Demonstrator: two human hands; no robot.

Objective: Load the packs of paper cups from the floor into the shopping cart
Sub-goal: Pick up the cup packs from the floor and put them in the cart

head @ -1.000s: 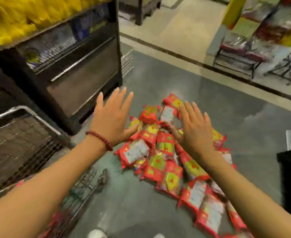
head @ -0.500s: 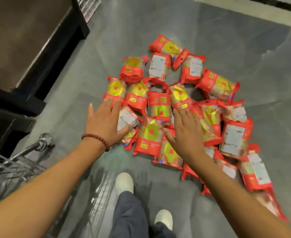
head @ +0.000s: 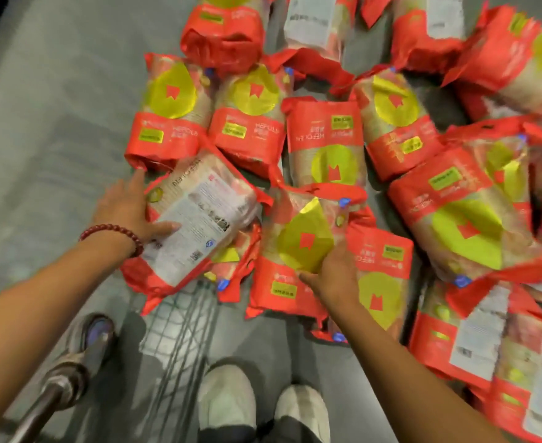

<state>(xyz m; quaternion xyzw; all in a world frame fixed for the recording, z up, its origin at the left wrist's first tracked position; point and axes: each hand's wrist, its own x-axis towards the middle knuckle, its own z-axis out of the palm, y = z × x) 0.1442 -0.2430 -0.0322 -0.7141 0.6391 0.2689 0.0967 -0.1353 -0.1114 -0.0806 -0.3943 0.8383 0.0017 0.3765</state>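
Several red packs of paper cups with yellow-green labels lie heaped on the grey floor. My left hand, a red bead bracelet at its wrist, grips the near-left pack, which lies white label side up; the thumb lies on top and the fingers reach along its far side. My right hand grips the side of the pack beside it, thumb on its front. The shopping cart shows only as a metal handle bar at the lower left.
My two white shoes stand at the bottom middle, just short of the heap. More packs spread to the right and far side. A wire-grid reflection or shadow lies on the floor below the held packs.
The view has dropped close to the heap. Both hands went from hovering flat over the packs to gripping one pack each.
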